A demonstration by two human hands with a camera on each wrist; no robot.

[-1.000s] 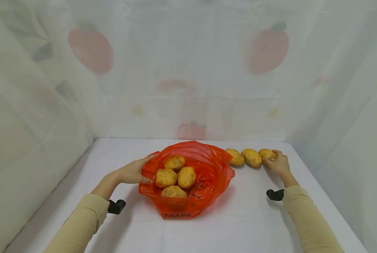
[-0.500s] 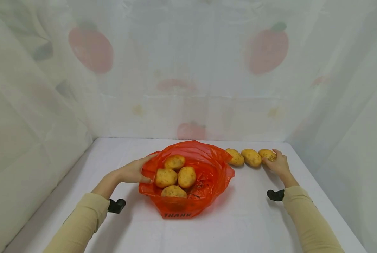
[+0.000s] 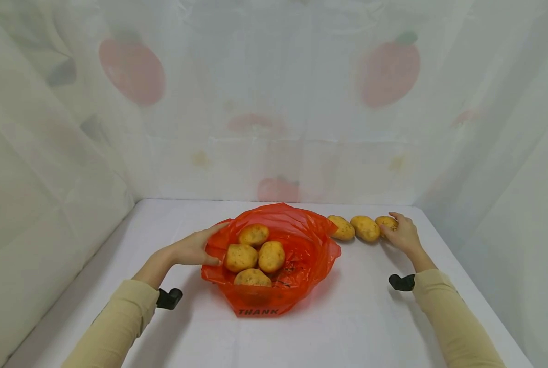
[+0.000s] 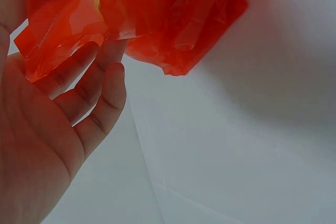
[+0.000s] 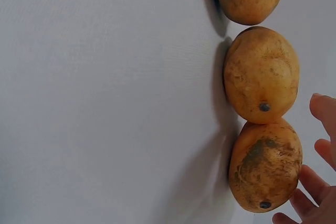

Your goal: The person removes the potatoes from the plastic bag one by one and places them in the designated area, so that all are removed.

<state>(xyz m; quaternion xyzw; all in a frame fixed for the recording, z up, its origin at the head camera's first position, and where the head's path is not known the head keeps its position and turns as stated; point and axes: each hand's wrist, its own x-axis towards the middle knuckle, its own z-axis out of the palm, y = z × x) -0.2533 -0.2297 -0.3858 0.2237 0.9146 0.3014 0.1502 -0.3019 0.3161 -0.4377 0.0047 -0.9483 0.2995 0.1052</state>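
A red plastic bag (image 3: 301, 291) printed with "THANK" stands with its mouth spread, and several potatoes (image 3: 271, 257) lie inside it. My left hand (image 3: 193, 250) holds the bag's left rim, thumb on the inner side; in the left wrist view its fingers (image 4: 94, 121) lie along the red plastic. Three potatoes lie in a row at the back right. Over the rightmost potato (image 5: 266, 166) my right hand (image 3: 404, 236) has its fingers spread loosely, the tips at the potato's side. The middle potato (image 5: 262, 74) touches it; the leftmost potato (image 3: 342, 228) is by the bag's edge.
A white cloth covers the table (image 3: 361, 317). White curtains with faded fruit prints (image 3: 391, 74) close off the back and both sides. A black wrist mount (image 3: 169, 299) sits at each sleeve cuff.
My right hand has loosened round the rightmost potato, its fingers lifting and spreading. The left hand, the bag and the potatoes stay as they were.
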